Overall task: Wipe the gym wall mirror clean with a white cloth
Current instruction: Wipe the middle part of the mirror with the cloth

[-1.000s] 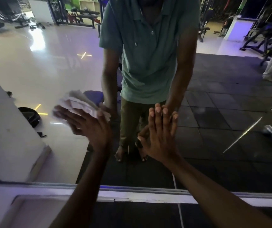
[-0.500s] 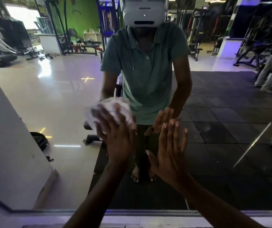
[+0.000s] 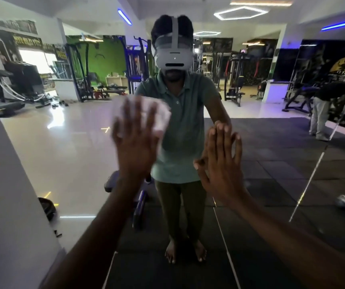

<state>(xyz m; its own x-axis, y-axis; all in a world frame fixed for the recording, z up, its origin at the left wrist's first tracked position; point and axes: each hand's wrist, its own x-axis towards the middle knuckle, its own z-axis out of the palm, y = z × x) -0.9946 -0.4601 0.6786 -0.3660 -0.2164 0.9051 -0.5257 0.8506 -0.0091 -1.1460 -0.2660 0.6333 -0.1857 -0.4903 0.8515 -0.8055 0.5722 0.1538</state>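
Left hand (image 3: 135,142), fingers spread, presses crumpled white cloth (image 3: 159,115) on large glass wall mirror (image 3: 63,153), frame centre; right hand (image 3: 222,163) lies flat, open, on the glass.

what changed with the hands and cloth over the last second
The left hand swept the white cloth across the mirror, from low on the left up and rightward, onto the reflected shirt. The view tilted up as well, so the reflected headset now shows. The right hand stayed flat on the glass with fingers straight, and the left hand's fingers stayed spread over the cloth.
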